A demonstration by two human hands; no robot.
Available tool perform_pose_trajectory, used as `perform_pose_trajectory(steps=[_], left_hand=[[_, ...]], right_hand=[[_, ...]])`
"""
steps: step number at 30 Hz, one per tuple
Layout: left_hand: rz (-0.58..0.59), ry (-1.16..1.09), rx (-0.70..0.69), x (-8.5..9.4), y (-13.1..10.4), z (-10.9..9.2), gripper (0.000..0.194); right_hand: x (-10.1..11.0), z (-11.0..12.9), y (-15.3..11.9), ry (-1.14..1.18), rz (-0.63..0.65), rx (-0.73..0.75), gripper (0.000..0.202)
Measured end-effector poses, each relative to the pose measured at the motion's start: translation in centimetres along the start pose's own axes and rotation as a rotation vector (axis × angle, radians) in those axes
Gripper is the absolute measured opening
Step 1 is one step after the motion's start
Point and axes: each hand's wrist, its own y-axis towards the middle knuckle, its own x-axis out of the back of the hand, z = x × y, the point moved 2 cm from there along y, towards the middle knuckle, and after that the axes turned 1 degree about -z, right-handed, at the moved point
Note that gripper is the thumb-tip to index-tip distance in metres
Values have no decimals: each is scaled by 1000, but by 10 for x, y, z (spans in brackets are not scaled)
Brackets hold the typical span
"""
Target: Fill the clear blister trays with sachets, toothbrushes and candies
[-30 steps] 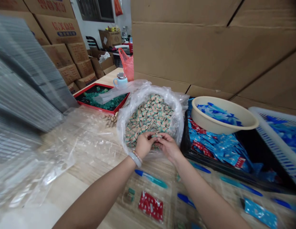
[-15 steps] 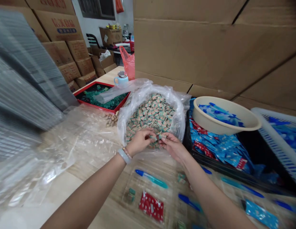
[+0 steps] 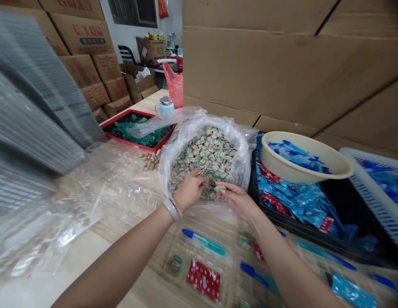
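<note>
A clear plastic bag [image 3: 167, 160] stands with its mouth rolled down, full of small tan-and-green packets [image 3: 212, 147]. My left hand [image 3: 191, 190] reaches over its near side, thumb and forefinger apart against the pile; its other fingertips are partly hidden. My right hand [image 3: 239, 199] pinches a small tan-and-green packet [image 3: 220, 188] between thumb and fingers, just above the near edge of the pile. In front of the bag lies a clear compartment tray [image 3: 173, 280] with a blue-and-teal pen-shaped item [image 3: 203, 242], a red dotted sachet [image 3: 203, 279] and small green packets [image 3: 176, 263].
More filled trays [image 3: 317, 273] lie under my right forearm. To the right are a black crate [image 3: 343, 196] of blue and red sachets, a cream basin [image 3: 301, 171] and a white basket [image 3: 362, 171]. Clear plastic sheets [image 3: 102, 184], a red-rimmed tray [image 3: 138, 146] and grey stacks [image 3: 45, 85] are left.
My left hand has shifted forward into the pile and its pinch has loosened. My right hand has drawn slightly right, away from the left, with the packet in its fingers.
</note>
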Motion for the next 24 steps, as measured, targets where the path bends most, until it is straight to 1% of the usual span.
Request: perform_pose_trajectory(steps=[2,5,9,12,14,16,19,21,24], left_hand=[[-48,-158,89,-4,-3,-3,19],[-33,-416,226,-17,-7,-5,15],[-53,-681,359,-34,-8,-1,11],[-23,-881,459,-39,-7,2,13],[-3,-968,486,-38,-7,2,13],[2,-1012,486,-37,-7,2,13],[-10,-1015,487,-36,-7,2,10],[-11,-986,497,-36,-7,4,9],[-13,-895,513,-34,-7,11,10]], right_hand=[[-3,-2,0,-16,-30,26,30],[-7,-7,3,-62,-62,72,31],[-9,-13,7,-188,-99,154,33],[-9,-9,9,-354,-150,258,30],[-9,-6,10,-430,-188,309,28],[-10,-6,10,-392,-212,278,28],[-10,-7,9,-199,-238,201,26],[-10,-6,9,-100,-244,190,27],[-6,0,7,-64,-261,158,30]])
